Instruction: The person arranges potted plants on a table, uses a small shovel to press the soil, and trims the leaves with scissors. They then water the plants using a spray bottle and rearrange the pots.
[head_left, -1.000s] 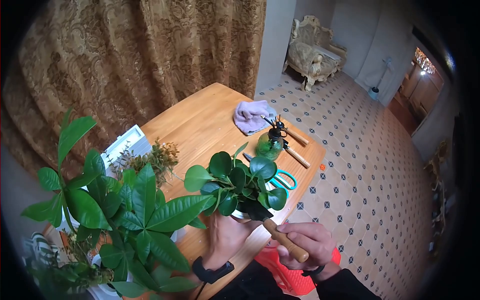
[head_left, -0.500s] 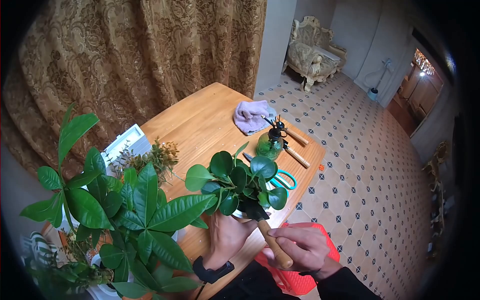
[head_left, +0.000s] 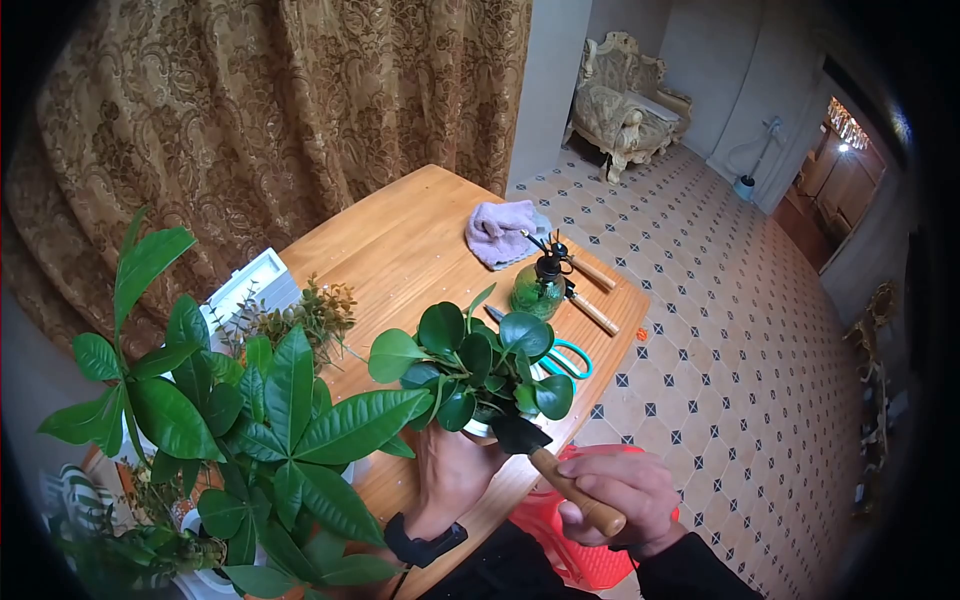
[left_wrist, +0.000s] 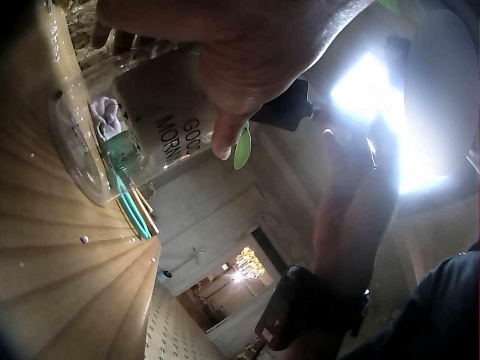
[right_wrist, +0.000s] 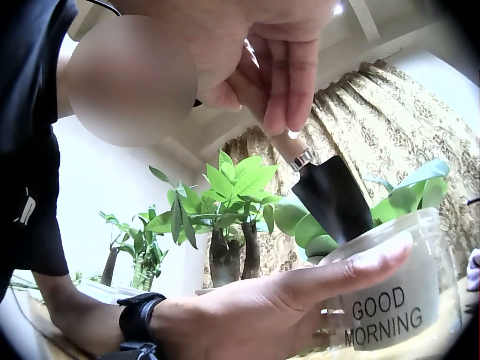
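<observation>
A leafy potted plant (head_left: 478,352) with round dark leaves stands near the table's front edge. Its clear pot (right_wrist: 386,313) carries the words GOOD MORNING. My left hand (head_left: 455,475) grips the side of this pot, thumb along the wall just below the rim in the right wrist view. In my right hand (head_left: 630,490) is a small trowel (right_wrist: 334,199), held by its wooden handle. The black blade slants down at the pot's rim, its tip overlapping the pot edge beside the leaves.
Larger plants (head_left: 300,430) crowd the left of the table. Beyond the pot are teal-handled scissors (head_left: 568,360), a green spray bottle (head_left: 538,292), wooden-handled tools (head_left: 597,314) and a purple cloth (head_left: 500,235). A red plastic stool (head_left: 590,565) stands below the table edge.
The right hand and trowel swung a little left, then back right, with the handle now tilted more sideways and more blade showing. The left hand and pot stay in place.
</observation>
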